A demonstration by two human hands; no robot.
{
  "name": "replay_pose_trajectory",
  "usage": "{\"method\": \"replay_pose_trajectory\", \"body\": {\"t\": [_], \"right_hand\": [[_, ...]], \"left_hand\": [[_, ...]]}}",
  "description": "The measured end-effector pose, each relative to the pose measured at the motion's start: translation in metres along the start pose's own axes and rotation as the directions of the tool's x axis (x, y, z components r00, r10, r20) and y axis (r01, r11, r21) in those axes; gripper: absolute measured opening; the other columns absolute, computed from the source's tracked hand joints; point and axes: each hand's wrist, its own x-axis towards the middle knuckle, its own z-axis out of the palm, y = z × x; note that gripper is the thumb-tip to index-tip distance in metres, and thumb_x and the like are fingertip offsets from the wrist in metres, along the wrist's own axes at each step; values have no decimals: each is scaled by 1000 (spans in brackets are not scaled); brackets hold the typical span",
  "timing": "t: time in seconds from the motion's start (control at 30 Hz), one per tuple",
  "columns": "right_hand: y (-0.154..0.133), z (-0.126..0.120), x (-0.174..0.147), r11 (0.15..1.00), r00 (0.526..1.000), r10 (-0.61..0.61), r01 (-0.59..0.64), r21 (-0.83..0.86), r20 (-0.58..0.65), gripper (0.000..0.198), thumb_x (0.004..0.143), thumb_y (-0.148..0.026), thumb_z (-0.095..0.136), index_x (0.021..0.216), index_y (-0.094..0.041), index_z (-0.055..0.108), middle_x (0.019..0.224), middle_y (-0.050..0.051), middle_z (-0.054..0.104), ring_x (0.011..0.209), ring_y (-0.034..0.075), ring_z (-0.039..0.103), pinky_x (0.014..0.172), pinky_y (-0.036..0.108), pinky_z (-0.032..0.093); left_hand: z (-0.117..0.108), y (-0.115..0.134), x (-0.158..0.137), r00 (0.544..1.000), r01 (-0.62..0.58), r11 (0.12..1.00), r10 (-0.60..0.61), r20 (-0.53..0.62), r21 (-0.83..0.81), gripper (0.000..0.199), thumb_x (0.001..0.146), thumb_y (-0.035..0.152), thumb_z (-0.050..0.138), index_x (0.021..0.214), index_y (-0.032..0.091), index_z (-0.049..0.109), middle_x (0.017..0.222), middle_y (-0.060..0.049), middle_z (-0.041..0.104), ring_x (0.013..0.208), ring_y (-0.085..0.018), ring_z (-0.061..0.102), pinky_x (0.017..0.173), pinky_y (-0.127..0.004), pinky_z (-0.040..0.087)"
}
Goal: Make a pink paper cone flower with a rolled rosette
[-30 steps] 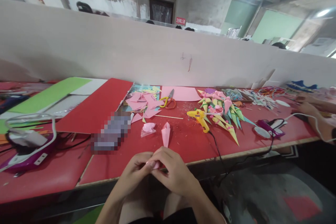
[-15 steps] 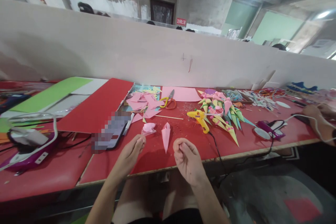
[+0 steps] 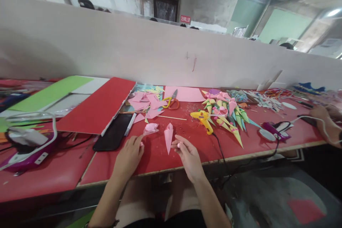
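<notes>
My left hand [image 3: 129, 156] rests low over the red table edge, fingers curled down, with a small pink lump [image 3: 141, 144] showing at the thumb. Between the fingertips of my right hand [image 3: 189, 156] is a small pink ball [image 3: 179, 145], like soft clay. A folded pink paper cone [image 3: 168, 138] lies between the hands, point toward me, close to the right fingertips and apart from the left. Just beyond my left hand sits a larger pink lump [image 3: 151, 128] in clear plastic wrap.
A yellow glue gun [image 3: 201, 115] lies right, beside a pile of colored paper cones [image 3: 235, 131]. Scissors [image 3: 174, 103], pink paper scraps [image 3: 143, 101] and a thin stick [image 3: 172, 118] lie ahead. A dark phone [image 3: 112, 133] is left. Another person's arm [image 3: 324, 121] is far right.
Both hands have lowered toward the table, and their closed fingers have loosened. Pink pieces now show at the fingers of each hand. The phone's screen has gone dark.
</notes>
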Motion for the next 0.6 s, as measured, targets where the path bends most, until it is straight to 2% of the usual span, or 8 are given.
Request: {"method": "replay_pose_trajectory", "body": {"t": [0.13, 0.33, 0.4, 0.43, 0.5, 0.53, 0.57, 0.6], "right_hand": [[2, -1, 0, 997, 999, -40, 38, -67, -33, 26, 74, -35, 62, 90, -15, 65, 74, 4, 66, 66, 14, 62, 66, 29, 50], [-1, 5, -3, 963, 984, -166, 146, -226, -68, 31, 83, -38, 49, 99, -14, 61, 103, 11, 65, 96, 21, 61, 89, 39, 46], [0, 17, -14, 914, 958, -277, 240, -327, -72, 32, 88, -34, 41, 107, -15, 58, 114, 12, 59, 107, 21, 55, 95, 41, 42], [1, 25, -22, 859, 933, -359, 316, -403, -33, 32, 89, -31, 38, 111, -16, 57, 118, 11, 57, 112, 21, 52, 98, 42, 39], [7, 41, -41, 763, 897, -398, 440, -473, 193, 37, 91, -23, 32, 125, -22, 47, 128, 7, 50, 120, 19, 45, 102, 41, 35], [10, 48, -51, 720, 850, -385, 521, -459, 360, 41, 90, -21, 30, 131, -23, 39, 134, 6, 44, 123, 19, 41, 104, 39, 34], [13, 53, -59, 701, 831, -328, 533, -474, 449, 47, 90, -19, 28, 137, -21, 27, 142, 6, 33, 130, 19, 31, 107, 40, 28], [14, 57, -65, 682, 809, -300, 552, -479, 505, 51, 89, -19, 30, 140, -18, 19, 145, 7, 25, 133, 19, 24, 109, 40, 25]], "left_hand": [[-5, -1, -1, 992, 123, 964, -129, -11, -235, 38, 75, 34, 43, 110, 21, 51, 107, -10, 55, 100, -27, 54, 85, -39, 45], [-23, 14, -1, 945, 136, 760, -292, -147, -635, 20, 66, 34, 60, 82, 23, 63, 90, -4, 56, 98, -28, 52, 99, -40, 33], [-24, 31, 0, 933, 121, 698, -322, -158, -706, 24, 72, 38, 55, 89, 22, 63, 96, -3, 56, 108, -28, 48, 103, -37, 28], [-23, 41, 0, 930, 121, 657, -336, -146, -744, 34, 76, 42, 50, 103, 22, 58, 109, -4, 55, 114, -27, 45, 103, -37, 28], [-21, 62, 0, 908, 142, 266, -418, 18, -953, 50, 79, 52, 42, 121, 24, 46, 133, -3, 43, 126, -25, 33, 105, -39, 28], [-19, 71, -1, 901, 170, 58, -415, 131, -984, 55, 77, 57, 39, 122, 25, 46, 134, -3, 42, 127, -26, 33, 105, -42, 28], [-18, 80, -3, 897, 187, -116, -384, 218, -975, 57, 78, 59, 34, 123, 26, 45, 135, -3, 42, 129, -25, 31, 107, -41, 25], [-16, 86, -6, 897, 187, -214, -361, 256, -959, 56, 79, 60, 32, 123, 28, 46, 135, -1, 44, 130, -23, 28, 109, -38, 24]]}}
